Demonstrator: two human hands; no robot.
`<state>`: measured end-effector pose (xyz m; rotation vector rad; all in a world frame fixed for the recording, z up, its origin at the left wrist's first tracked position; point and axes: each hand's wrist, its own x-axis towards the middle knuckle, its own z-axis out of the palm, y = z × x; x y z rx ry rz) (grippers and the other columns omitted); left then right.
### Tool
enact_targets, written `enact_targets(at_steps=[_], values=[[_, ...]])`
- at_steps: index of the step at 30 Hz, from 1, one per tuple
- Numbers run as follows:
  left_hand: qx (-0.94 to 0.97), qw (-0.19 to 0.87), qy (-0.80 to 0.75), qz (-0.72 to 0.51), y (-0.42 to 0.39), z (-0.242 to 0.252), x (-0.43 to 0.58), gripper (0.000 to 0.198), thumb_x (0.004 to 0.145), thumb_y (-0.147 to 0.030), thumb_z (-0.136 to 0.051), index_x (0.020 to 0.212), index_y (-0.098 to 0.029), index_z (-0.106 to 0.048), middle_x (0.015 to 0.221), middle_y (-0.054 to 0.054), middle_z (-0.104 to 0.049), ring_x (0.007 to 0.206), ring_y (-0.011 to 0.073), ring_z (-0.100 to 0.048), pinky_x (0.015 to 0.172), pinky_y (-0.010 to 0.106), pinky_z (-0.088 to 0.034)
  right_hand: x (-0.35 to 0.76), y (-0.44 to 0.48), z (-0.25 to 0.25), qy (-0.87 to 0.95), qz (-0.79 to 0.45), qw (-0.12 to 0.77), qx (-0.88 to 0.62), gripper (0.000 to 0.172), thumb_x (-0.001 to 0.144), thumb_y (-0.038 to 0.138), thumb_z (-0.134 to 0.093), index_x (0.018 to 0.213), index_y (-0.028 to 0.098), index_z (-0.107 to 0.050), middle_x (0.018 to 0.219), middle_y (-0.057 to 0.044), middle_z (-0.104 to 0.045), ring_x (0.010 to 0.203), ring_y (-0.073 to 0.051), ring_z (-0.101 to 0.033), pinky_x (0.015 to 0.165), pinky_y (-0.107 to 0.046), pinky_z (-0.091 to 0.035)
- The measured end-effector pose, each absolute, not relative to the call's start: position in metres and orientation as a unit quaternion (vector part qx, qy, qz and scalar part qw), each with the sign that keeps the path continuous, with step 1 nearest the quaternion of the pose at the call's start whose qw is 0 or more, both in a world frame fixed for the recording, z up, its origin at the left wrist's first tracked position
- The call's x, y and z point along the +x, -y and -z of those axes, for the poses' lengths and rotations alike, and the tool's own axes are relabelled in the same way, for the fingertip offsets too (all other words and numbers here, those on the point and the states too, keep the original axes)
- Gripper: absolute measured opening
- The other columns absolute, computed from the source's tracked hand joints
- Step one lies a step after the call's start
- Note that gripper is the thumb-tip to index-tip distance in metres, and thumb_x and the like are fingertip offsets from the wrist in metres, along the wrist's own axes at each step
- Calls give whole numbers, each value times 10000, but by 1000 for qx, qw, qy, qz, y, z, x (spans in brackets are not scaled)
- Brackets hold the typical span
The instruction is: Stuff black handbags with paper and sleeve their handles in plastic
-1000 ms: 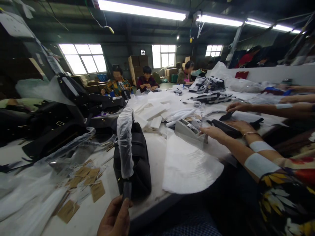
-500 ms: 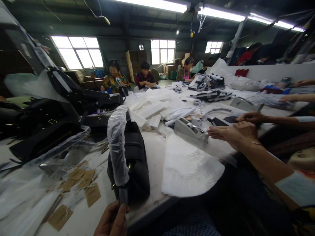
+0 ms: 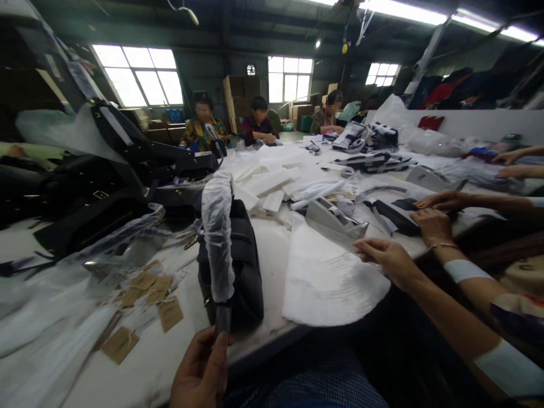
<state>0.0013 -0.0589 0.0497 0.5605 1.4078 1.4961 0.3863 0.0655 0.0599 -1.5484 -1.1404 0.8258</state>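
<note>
My left hand [image 3: 199, 371] is at the bottom edge, closed on the dark lower end of a bag strap [image 3: 216, 238]. The strap is wrapped in clear plastic film and arches up over a black bag [image 3: 244, 272] standing on the white table [image 3: 272, 243]. My right hand is out of view. A co-worker's hand [image 3: 382, 258] in a floral sleeve with white bands rests on the edge of a white foam sheet [image 3: 327, 283], right of the bag. That person's other hand [image 3: 429, 224], with a bracelet, lies on a black piece.
A grey tape dispenser [image 3: 335, 218] sits behind the foam sheet. Brown paper tags [image 3: 148, 294] and clear plastic bags [image 3: 106, 255] lie left of the bag. Black bags [image 3: 97, 192] are heaped at the left. Several people work at the far end and along the right side.
The co-worker's nearer hand has drawn back from the tape dispenser to the edge of the foam sheet. My left hand keeps its hold on the strap end.
</note>
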Motion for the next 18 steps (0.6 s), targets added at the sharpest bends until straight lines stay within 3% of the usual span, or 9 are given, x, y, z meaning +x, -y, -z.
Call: enact_targets(at_steps=[4, 9, 13, 15, 18], values=[[279, 481, -566, -608, 63, -48, 0, 494, 702, -552, -819, 968, -178, -636, 699, -37, -567, 459, 12, -303, 405, 114, -230, 294, -21, -78, 576, -445, 416, -545, 354, 778, 510, -769, 840, 161, -766, 743, -59, -716, 648, -146, -639, 677, -256, -532], [339, 437, -574, -603, 64, -45, -1, 404, 809, -514, -737, 996, -170, -640, 722, -19, -585, 498, 55, -382, 436, 158, -295, 186, 14, -104, 648, -563, 332, -391, 306, 871, 469, -680, 809, 177, -745, 691, -28, -693, 613, -129, -623, 598, -224, -493], [393, 393, -557, -617, 64, -49, 1, 313, 858, -460, -699, 954, -165, -658, 862, 41, -667, 788, 161, -611, 705, 236, -485, 138, 11, -106, 671, -536, 343, -381, 312, 869, 448, -673, 744, 168, -725, 632, -18, -674, 551, -113, -594, 532, -209, -454], [415, 382, -545, -621, 64, -50, 1, 262, 892, -425, -667, 949, -169, -660, 877, 41, -677, 859, 178, -629, 794, 261, -488, 129, 6, -104, 682, -506, 338, -405, 320, 871, 437, -665, 711, 166, -720, 600, -16, -664, 532, -112, -587, 517, -210, -443], [426, 371, -544, -621, 65, -48, -1, 216, 909, -388, -651, 951, -176, -664, 871, 30, -682, 852, 173, -636, 805, 262, -485, 126, -1, -102, 689, -486, 312, -438, 346, 873, 439, -653, 666, 167, -706, 578, -17, -660, 510, -108, -583, 501, -210, -435]])
